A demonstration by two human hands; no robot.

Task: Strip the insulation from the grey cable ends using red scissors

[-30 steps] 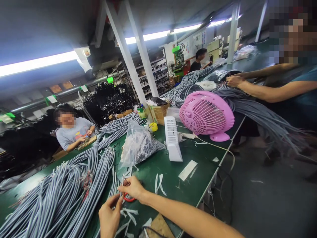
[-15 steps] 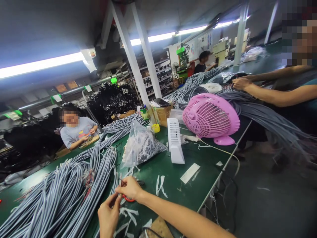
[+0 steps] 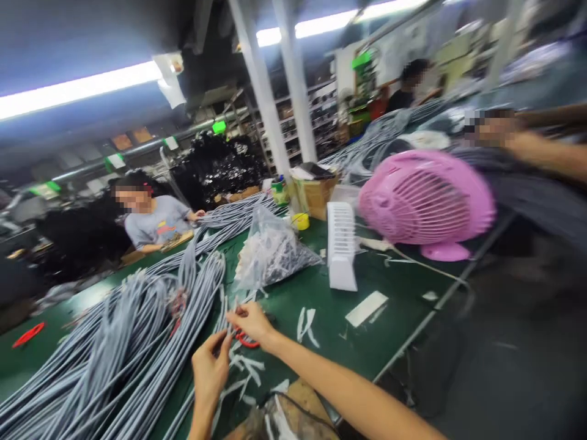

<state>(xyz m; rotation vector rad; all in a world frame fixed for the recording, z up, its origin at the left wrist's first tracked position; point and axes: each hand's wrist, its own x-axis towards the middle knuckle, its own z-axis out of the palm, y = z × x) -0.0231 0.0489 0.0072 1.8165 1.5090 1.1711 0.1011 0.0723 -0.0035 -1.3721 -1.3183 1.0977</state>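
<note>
My left hand [image 3: 210,371] and my right hand [image 3: 250,322] meet low in the head view over the green table [image 3: 403,281]. Both pinch at a thin grey cable end between them, with fingers closed. A red-handled tool [image 3: 246,340] lies on the table just under my right hand. A big pile of grey cables [image 3: 119,360] lies to the left of my hands. White strips of cut paper or sheath [image 3: 245,366] lie scattered around them.
A clear bag of small parts [image 3: 275,253], a white ribbed unit [image 3: 342,250] and a pink fan [image 3: 424,198] stand further back. A person in a grey shirt [image 3: 156,220] sits across the table. Another person's arm [image 3: 545,153] reaches in at right.
The view has swung left and blurred, so the fan and the arm at right shifted right. My hands stay together at the cable end, slightly higher in the picture.
</note>
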